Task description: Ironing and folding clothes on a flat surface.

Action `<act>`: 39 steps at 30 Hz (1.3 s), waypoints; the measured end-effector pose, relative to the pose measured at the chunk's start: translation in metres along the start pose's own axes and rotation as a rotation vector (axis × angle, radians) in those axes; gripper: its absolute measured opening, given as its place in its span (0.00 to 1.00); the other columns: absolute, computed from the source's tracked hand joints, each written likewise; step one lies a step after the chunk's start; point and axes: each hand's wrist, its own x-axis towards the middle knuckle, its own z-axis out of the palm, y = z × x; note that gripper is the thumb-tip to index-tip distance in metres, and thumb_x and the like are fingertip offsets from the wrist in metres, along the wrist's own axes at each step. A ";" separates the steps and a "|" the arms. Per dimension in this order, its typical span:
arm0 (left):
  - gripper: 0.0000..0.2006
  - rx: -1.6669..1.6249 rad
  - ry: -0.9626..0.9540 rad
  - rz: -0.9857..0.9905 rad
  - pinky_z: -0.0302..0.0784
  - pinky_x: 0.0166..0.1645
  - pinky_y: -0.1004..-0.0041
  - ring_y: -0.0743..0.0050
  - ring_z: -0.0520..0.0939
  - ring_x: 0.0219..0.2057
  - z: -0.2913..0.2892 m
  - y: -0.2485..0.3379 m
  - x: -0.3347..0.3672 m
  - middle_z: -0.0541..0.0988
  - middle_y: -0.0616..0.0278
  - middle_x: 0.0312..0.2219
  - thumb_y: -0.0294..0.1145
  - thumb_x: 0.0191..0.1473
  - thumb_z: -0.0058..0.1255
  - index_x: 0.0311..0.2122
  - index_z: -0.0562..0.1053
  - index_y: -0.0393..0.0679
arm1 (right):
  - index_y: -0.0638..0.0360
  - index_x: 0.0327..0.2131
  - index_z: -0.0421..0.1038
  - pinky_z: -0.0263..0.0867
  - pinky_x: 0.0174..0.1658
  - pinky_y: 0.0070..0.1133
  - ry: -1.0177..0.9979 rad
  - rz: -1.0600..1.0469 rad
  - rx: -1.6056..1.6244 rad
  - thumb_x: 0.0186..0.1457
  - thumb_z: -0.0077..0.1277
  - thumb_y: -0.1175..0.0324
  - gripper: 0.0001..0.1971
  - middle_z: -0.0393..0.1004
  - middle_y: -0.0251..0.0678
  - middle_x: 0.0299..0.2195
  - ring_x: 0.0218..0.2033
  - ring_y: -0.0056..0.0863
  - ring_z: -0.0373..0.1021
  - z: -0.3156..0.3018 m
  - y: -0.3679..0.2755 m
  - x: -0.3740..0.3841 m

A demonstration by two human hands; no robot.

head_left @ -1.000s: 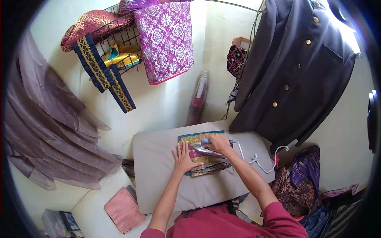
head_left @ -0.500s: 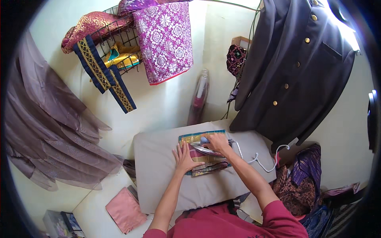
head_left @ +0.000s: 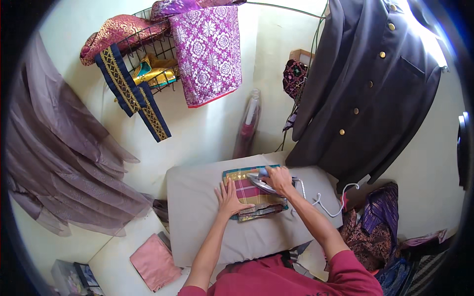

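A folded cloth point(head_left: 245, 191) striped in maroon, gold and teal lies on a beige padded ironing board point(head_left: 197, 237). My left hand point(head_left: 228, 198) rests flat with spread fingers along the cloth's left side, its thumb stretched across the lower folds. Wrapped round the handle of a clothes iron point(head_left: 261, 182) is my right hand point(head_left: 279, 180). The iron's pointed metal end faces left, and its soleplate sits on the upper right part of the cloth. From its back a white cord point(head_left: 323, 204) loops off to the right across the board.
A dark coat with gold buttons point(head_left: 368, 84) hangs close at the right. Brown sheer fabric point(head_left: 69, 158) hangs at the left. Folded pink cloth point(head_left: 155, 261) lies below left, piled garments point(head_left: 373, 232) at lower right. A wire basket point(head_left: 163, 47) with draped textiles is on the wall.
The iron in my right hand has shifted right and slightly up, its tip turning more upward, uncovering more of the maroon stripe. My left hand stays in place.
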 end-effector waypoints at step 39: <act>0.63 0.135 0.173 -0.037 0.26 0.66 0.39 0.46 0.37 0.68 0.009 -0.003 0.025 0.42 0.51 0.67 0.77 0.37 0.47 0.67 0.42 0.36 | 0.60 0.30 0.73 0.71 0.33 0.37 0.058 0.142 0.025 0.45 0.59 0.54 0.18 0.77 0.48 0.25 0.28 0.46 0.75 -0.003 0.025 0.025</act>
